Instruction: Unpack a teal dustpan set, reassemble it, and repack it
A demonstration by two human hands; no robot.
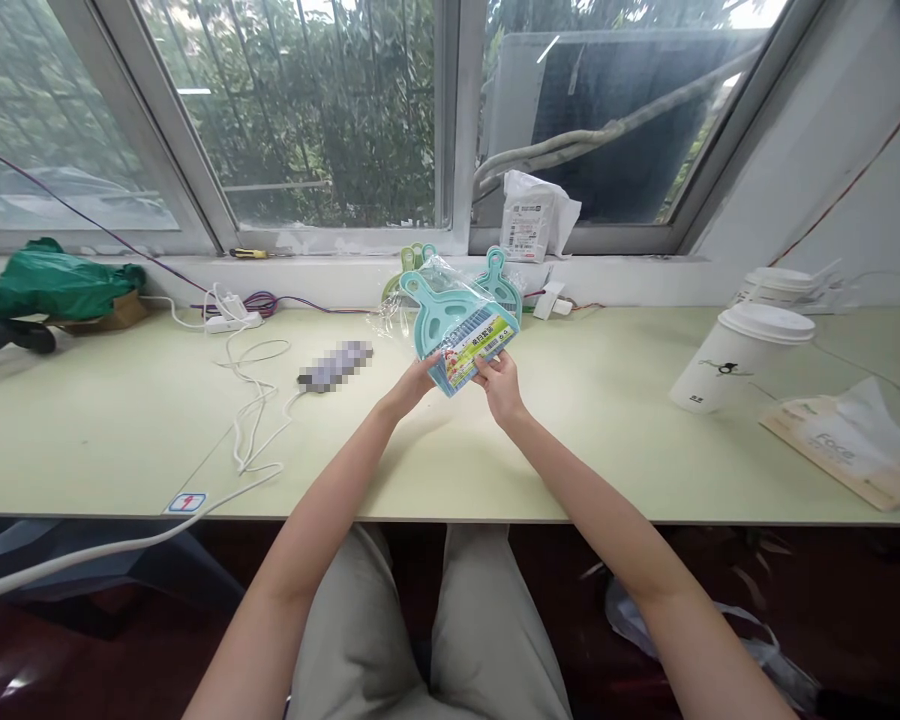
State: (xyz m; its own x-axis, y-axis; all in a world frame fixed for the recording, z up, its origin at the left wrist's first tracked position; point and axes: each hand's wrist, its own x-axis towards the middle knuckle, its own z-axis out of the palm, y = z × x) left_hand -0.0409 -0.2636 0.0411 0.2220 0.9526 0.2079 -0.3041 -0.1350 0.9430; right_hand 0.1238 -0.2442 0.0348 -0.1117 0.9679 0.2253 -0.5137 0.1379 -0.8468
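Both hands hold up a small teal dustpan (436, 315) in clear plastic wrap, tilted above the table. A yellow-green printed label (480, 347) lies across its lower part, over blue bristles. My left hand (412, 385) grips the lower left edge, its fingers partly hidden behind the pack. My right hand (501, 385) pinches the lower right edge, with the thumb on the label. Farther back, a second teal dustpan (497, 272) and a green dustpan (408, 262) lean near the wall under the window, partly covered by the held one.
A power strip (232, 318) with white cables lies at left, near a blurred-out object (336, 366) and a green plastic bag (52, 285). On the sill are a screwdriver (249, 254) and a white package (529, 225). A white lidded cup (735, 360) and a tissue pack (844, 445) stand right.
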